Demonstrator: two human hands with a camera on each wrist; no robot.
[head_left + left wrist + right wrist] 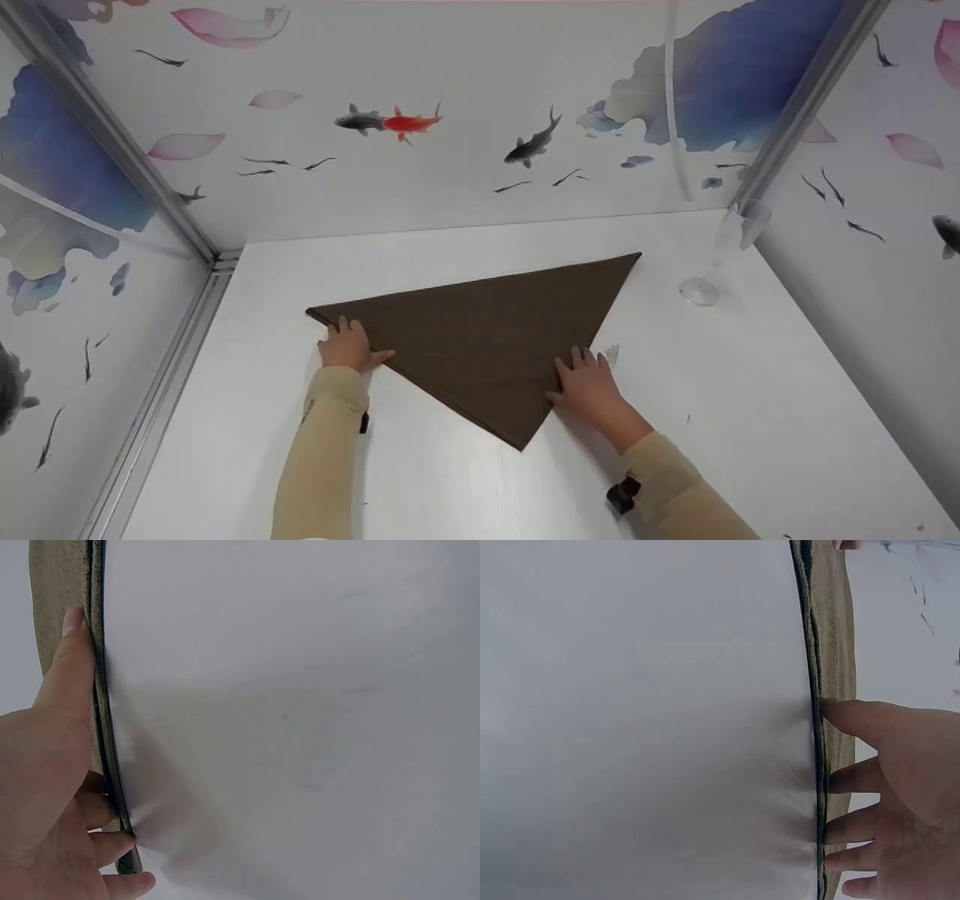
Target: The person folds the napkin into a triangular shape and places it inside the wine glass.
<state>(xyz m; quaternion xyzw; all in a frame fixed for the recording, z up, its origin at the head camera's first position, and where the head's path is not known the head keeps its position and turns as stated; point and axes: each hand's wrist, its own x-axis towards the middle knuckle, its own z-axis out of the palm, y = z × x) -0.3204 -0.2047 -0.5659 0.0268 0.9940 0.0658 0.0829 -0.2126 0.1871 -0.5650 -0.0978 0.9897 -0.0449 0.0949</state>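
A brown cloth (480, 337), folded into a triangle, lies flat on the white table. Its long side runs along the back and one corner points toward me. My left hand (347, 346) rests on the lower left edge close to the left corner, fingers spread and thumb on the cloth. On the lower right edge, my right hand (592, 386) touches the cloth with extended fingertips. Stacked layers show along the cloth's edge (97, 675) in the left wrist view. The right wrist view shows straight fingers (855, 829) against the other layered edge.
A clear stemmed glass (699, 292) stands at the back right of the white table (450, 480). Printed panels with fish and petals (465, 180) enclose the back and sides, joined by metal corner posts (810, 105).
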